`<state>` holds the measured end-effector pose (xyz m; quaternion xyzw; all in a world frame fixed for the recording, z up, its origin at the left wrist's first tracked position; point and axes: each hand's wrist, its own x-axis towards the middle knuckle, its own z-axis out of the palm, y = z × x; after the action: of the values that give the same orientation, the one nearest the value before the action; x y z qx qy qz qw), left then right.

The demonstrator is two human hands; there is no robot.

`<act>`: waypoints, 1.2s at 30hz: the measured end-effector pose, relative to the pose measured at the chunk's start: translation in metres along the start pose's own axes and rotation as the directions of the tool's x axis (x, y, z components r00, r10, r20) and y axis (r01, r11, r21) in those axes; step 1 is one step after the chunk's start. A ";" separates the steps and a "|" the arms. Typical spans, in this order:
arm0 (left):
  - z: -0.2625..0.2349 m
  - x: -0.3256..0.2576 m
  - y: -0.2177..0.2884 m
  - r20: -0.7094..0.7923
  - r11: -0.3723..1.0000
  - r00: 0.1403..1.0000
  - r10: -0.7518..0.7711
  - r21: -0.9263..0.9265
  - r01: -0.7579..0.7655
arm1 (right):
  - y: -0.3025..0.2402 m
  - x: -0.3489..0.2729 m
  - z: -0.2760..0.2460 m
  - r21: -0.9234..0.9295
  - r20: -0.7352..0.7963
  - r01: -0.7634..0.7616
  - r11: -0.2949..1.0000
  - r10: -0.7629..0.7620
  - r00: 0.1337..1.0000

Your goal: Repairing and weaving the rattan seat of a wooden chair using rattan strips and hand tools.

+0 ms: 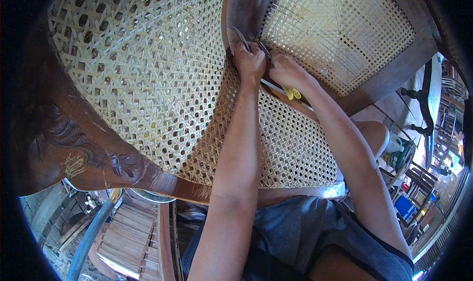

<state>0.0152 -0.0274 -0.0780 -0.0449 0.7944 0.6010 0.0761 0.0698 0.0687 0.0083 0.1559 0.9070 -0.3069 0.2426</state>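
Observation:
My left hand (250, 61) is closed at the inner corner where two caned panels meet, a thin pointed metal blade (240, 37) sticking up out of the fist. Close beside it, the fingers of my right hand (289, 74) are curled shut around something hidden. A dark metal tool (265, 49) shows between the two hands; which one grips it is unclear. Under my right wrist lies a yellow-handled object (291, 92) by the wooden rail. The large woven cane panel (148, 74) spreads to the left, and a squarer cane panel (340, 34) with loose strand ends stands at the upper right.
A carved dark wood frame (93, 148) borders the large panel. Below it are a slatted wooden piece (130, 236) and a blue-grey pipe (91, 241). Chair frames and a blue container (405, 207) crowd the right side. My lap is against the near wooden edge.

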 end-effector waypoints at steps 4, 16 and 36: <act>-0.003 0.003 0.000 0.042 1.000 0.999 -0.013 -0.002 0.013 | -0.001 0.009 0.006 0.017 0.008 -0.010 1.000 0.010 1.000; -0.005 0.003 0.004 0.036 0.999 0.998 -0.047 0.029 0.046 | -0.002 0.013 0.015 -0.056 -0.055 0.044 0.997 -0.047 0.997; -0.001 -0.001 0.011 -0.027 0.977 0.991 -0.133 -0.169 0.127 | 0.039 -0.208 -0.067 -0.034 -0.160 -0.254 0.967 0.245 0.956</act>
<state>0.0140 -0.0249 -0.0675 -0.1146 0.7377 0.6583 0.0959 0.2370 0.1135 0.1472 0.2857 0.9042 -0.2359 0.2125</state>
